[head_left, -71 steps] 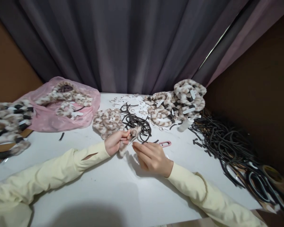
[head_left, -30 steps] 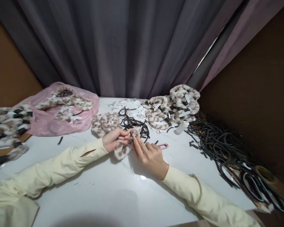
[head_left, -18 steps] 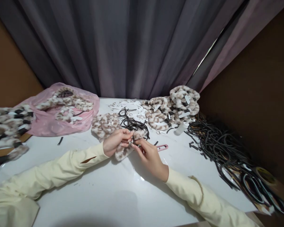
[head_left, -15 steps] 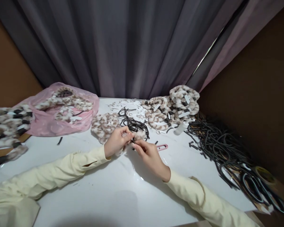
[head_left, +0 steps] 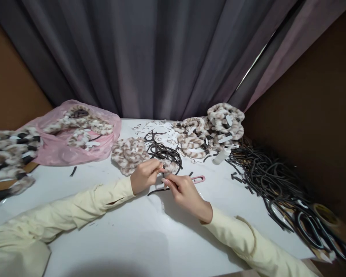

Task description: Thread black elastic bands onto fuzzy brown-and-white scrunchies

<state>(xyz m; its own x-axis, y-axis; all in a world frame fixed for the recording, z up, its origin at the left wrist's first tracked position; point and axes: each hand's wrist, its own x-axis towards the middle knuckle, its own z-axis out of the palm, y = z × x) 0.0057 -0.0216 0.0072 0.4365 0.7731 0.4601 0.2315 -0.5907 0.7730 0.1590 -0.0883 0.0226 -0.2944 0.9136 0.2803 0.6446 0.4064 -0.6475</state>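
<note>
Both hands meet over the white table (head_left: 118, 227). My left hand (head_left: 145, 177) is closed, its fingertips pinching the near end of a short fluffy brown-and-white fur tube (head_left: 169, 167). Just to its right, my right hand (head_left: 187, 194) is closed in a pinch on a thin black cord (head_left: 157, 191), whose loose end trails leftward beneath the fingers. Where cord and fur come together is hidden by the fingertips. Behind my left hand lies a heap of similar fur pieces (head_left: 129, 152). A pink-handled tool (head_left: 198, 179) rests beyond my right hand, its other end hidden.
Cut black cords (head_left: 165, 152) lie behind the hands. Fur loops with white tags (head_left: 226, 119) and a small clear bottle (head_left: 222, 155) stand back right, near a large pile of black cords (head_left: 265, 173). At left are a pink plastic bag (head_left: 103, 150) and more fur loops (head_left: 8, 157).
My left hand has turned over slightly and moved a little right and down. My right hand has shifted slightly down and right. A black cord end now shows below the fingers.
</note>
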